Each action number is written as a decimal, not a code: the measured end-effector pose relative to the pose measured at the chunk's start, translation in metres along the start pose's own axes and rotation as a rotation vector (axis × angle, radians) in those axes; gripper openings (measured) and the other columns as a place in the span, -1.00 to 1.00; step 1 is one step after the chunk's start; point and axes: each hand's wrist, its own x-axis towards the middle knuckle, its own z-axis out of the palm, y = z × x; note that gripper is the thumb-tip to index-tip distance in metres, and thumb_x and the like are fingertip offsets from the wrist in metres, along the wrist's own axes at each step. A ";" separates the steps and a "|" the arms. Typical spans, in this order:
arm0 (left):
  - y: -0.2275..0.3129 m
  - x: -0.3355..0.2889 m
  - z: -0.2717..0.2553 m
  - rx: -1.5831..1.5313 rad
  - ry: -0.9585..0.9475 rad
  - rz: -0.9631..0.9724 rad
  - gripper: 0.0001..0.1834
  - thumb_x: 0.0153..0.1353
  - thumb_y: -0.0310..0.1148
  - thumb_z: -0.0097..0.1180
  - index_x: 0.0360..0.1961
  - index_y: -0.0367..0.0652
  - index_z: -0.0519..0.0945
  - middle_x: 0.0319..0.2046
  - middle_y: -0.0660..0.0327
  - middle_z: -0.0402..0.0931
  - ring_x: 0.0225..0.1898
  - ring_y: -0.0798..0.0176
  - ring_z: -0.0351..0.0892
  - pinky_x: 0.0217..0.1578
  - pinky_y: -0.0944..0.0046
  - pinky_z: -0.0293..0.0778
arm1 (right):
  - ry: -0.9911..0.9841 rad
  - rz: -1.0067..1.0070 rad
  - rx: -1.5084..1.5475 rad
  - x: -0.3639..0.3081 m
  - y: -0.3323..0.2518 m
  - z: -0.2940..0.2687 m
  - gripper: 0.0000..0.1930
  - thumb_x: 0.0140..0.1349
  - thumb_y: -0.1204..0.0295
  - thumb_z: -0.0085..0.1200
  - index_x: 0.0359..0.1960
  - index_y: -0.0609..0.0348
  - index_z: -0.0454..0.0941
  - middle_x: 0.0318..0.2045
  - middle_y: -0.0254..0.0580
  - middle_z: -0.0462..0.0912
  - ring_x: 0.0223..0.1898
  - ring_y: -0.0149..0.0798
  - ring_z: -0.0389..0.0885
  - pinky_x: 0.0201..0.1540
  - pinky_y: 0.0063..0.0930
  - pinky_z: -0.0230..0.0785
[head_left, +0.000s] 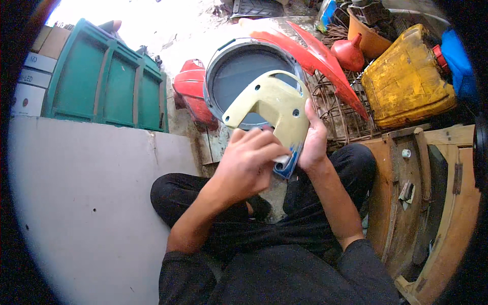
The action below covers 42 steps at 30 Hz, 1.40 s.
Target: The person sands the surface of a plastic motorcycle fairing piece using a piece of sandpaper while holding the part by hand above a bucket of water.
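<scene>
I sit on the ground with my legs crossed, and I hold a cream-yellow plastic cover panel (272, 104) up in front of me. My right hand (313, 137) grasps it at its right edge, with the fingers closed around the rim, so the panel stands tilted above my knees. My left hand (246, 162) is pressed against the lower part of the panel, where the blue edge (290, 161) shows, and it pinches a small pale piece (281, 159), maybe sandpaper or a cloth; I cannot tell which. I judge that I am rubbing or sanding the surface near this lower edge. The next move, I think, needs a firm hold by the right hand and short, even strokes by the left. Behind the panel, farther from me, a grey round basin (223, 76) stands, and what is inside it I cannot see well. Far right there is a yellow jerrycan (406, 76), and near it an orange bucket (367, 43) that holds dark metal parts. A red funnel (348, 51) lies beside the bucket. Far left is a green crate (101, 81).
</scene>
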 end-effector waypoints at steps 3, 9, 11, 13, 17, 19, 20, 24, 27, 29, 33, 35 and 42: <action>-0.008 0.004 -0.002 -0.038 0.139 -0.089 -0.65 -0.14 -0.56 0.19 -0.24 -0.02 0.68 -0.30 0.27 0.56 -0.18 0.16 0.53 -0.17 0.17 0.30 | -0.069 -0.002 0.008 -0.002 0.000 0.006 -0.35 0.45 -0.11 -0.34 0.31 0.17 0.27 0.16 -0.06 0.51 0.09 -0.11 0.55 0.13 -0.19 0.44; -0.021 0.006 0.005 -0.068 0.348 -0.184 -0.64 0.00 -0.63 0.15 -0.13 -0.11 0.68 -0.25 0.16 0.59 -0.15 0.03 0.56 -0.05 0.09 0.38 | -0.175 0.019 0.022 -0.005 0.001 0.007 -0.35 0.47 -0.08 -0.37 0.33 0.21 0.23 0.20 -0.05 0.47 0.17 -0.12 0.50 0.22 -0.18 0.36; -0.021 0.007 0.008 -0.112 0.363 -0.189 -0.63 -0.01 -0.63 0.16 -0.13 -0.11 0.68 -0.25 0.17 0.59 -0.15 0.03 0.56 -0.08 0.10 0.41 | -0.173 0.021 0.024 -0.005 0.002 0.006 -0.35 0.47 -0.07 -0.36 0.33 0.22 0.23 0.19 -0.05 0.48 0.17 -0.13 0.50 0.23 -0.20 0.35; -0.022 0.007 0.013 -0.148 0.369 -0.199 -0.62 -0.02 -0.63 0.17 -0.12 -0.11 0.67 -0.24 0.16 0.59 -0.15 0.03 0.56 -0.10 0.10 0.44 | -0.177 0.018 0.028 -0.005 0.003 0.005 -0.35 0.47 -0.07 -0.36 0.33 0.23 0.23 0.18 -0.06 0.49 0.16 -0.14 0.50 0.24 -0.22 0.35; -0.019 0.007 0.017 -0.149 0.356 -0.220 -0.60 -0.04 -0.61 0.18 -0.11 -0.11 0.67 -0.24 0.17 0.60 -0.16 0.05 0.57 -0.12 0.11 0.46 | -0.180 0.041 0.047 -0.003 0.005 0.003 -0.35 0.47 -0.07 -0.36 0.32 0.23 0.24 0.17 -0.06 0.49 0.16 -0.15 0.51 0.24 -0.23 0.34; -0.019 0.007 0.017 -0.109 0.346 -0.193 -0.60 -0.04 -0.59 0.19 -0.11 -0.10 0.67 -0.24 0.19 0.59 -0.16 0.06 0.56 -0.12 0.11 0.46 | -0.155 0.028 0.028 -0.005 0.004 0.009 -0.35 0.47 -0.07 -0.36 0.32 0.23 0.24 0.17 -0.06 0.49 0.16 -0.14 0.50 0.23 -0.23 0.34; -0.020 0.006 0.018 -0.082 0.339 -0.168 -0.61 -0.05 -0.57 0.20 -0.11 -0.09 0.67 -0.24 0.20 0.59 -0.17 0.07 0.56 -0.13 0.11 0.46 | -0.167 0.034 0.043 -0.005 0.005 0.008 -0.35 0.47 -0.07 -0.36 0.32 0.23 0.24 0.17 -0.05 0.49 0.16 -0.13 0.50 0.24 -0.22 0.34; -0.020 0.004 0.023 0.086 0.318 -0.085 -0.62 -0.05 -0.52 0.20 -0.12 -0.07 0.67 -0.24 0.26 0.57 -0.19 0.12 0.55 -0.17 0.13 0.45 | -0.207 0.055 0.073 -0.004 0.006 0.003 -0.35 0.47 -0.06 -0.38 0.32 0.23 0.24 0.17 -0.03 0.48 0.17 -0.11 0.49 0.25 -0.19 0.33; -0.014 0.002 0.025 0.189 0.273 -0.057 -0.61 -0.10 -0.51 0.19 -0.14 -0.05 0.66 -0.28 0.30 0.55 -0.21 0.19 0.52 -0.22 0.17 0.39 | -0.181 0.057 0.048 -0.005 0.007 0.001 -0.35 0.47 -0.07 -0.39 0.32 0.24 0.24 0.18 -0.01 0.48 0.17 -0.10 0.49 0.25 -0.18 0.33; -0.009 -0.001 0.024 0.204 0.236 -0.044 -0.61 -0.14 -0.51 0.20 -0.18 -0.03 0.67 -0.31 0.33 0.54 -0.23 0.23 0.50 -0.23 0.20 0.34 | -0.162 0.053 0.043 -0.004 0.007 0.001 -0.34 0.47 -0.07 -0.39 0.32 0.24 0.24 0.18 -0.01 0.48 0.17 -0.09 0.49 0.26 -0.17 0.32; -0.006 0.000 0.008 0.098 0.094 -0.037 -0.65 -0.15 -0.53 0.19 -0.25 0.00 0.69 -0.34 0.34 0.55 -0.22 0.24 0.52 -0.23 0.21 0.33 | -0.162 0.052 0.075 -0.002 0.004 0.002 -0.34 0.47 -0.07 -0.38 0.32 0.24 0.25 0.19 -0.01 0.48 0.16 -0.09 0.50 0.25 -0.18 0.33; -0.013 0.000 0.004 -0.005 0.136 -0.079 -0.65 -0.14 -0.55 0.19 -0.25 0.00 0.69 -0.34 0.31 0.55 -0.21 0.21 0.54 -0.23 0.19 0.33 | -0.168 0.057 0.096 -0.003 0.002 0.003 -0.35 0.47 -0.07 -0.37 0.32 0.23 0.25 0.19 -0.02 0.48 0.15 -0.10 0.51 0.25 -0.18 0.34; -0.026 0.006 0.017 -0.005 0.379 -0.125 -0.58 -0.11 -0.58 0.18 -0.14 -0.03 0.69 -0.25 0.26 0.59 -0.15 0.15 0.56 -0.14 0.14 0.38 | -0.242 0.049 0.146 -0.003 0.005 0.001 -0.38 0.50 0.00 -0.38 0.33 0.28 0.20 0.21 0.03 0.44 0.20 -0.08 0.46 0.28 -0.18 0.28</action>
